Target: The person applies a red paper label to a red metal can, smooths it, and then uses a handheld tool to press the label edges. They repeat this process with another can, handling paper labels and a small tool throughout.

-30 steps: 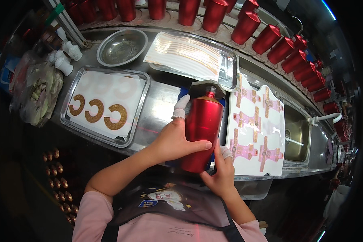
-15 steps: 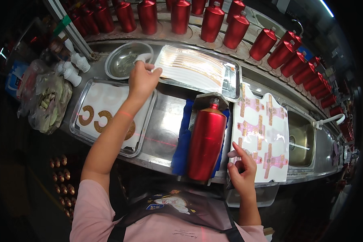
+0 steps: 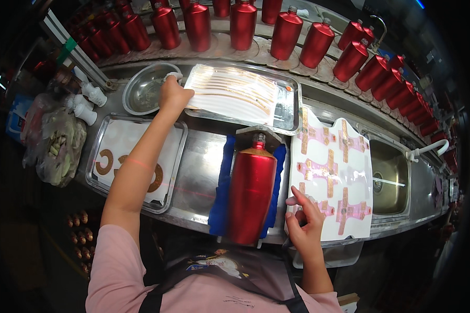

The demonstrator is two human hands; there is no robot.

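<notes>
My left hand (image 3: 174, 95) is at the right rim of a metal bowl (image 3: 133, 107), beside a white sheet with gold strips (image 3: 232, 94) lying on a metal tray. Something whitish shows at its fingertips; the fingers are mostly hidden. In front of me a red bottle (image 3: 253, 193) lies neck away, on a rest lined with blue cloth (image 3: 222, 190). My right hand (image 3: 305, 224) hovers over the near left edge of a white sheet with pink and gold labels (image 3: 324, 151). Its thumb and index finger are apart, a pale cover on a fingertip, and nothing is visible between them.
A tray (image 3: 185, 151) with gold curved labels lies under my left forearm. Red bottles (image 3: 284, 35) stand in a row along a curved conveyor at the back. To the right is a sink (image 3: 389, 180) with a white tap (image 3: 428, 149); a plastic bag (image 3: 62, 143) sits far left.
The view has shifted a little. My left hand has moved slightly down and left, closer to the bowl. My right hand stays near the label sheet, and the bottle lies as before.
</notes>
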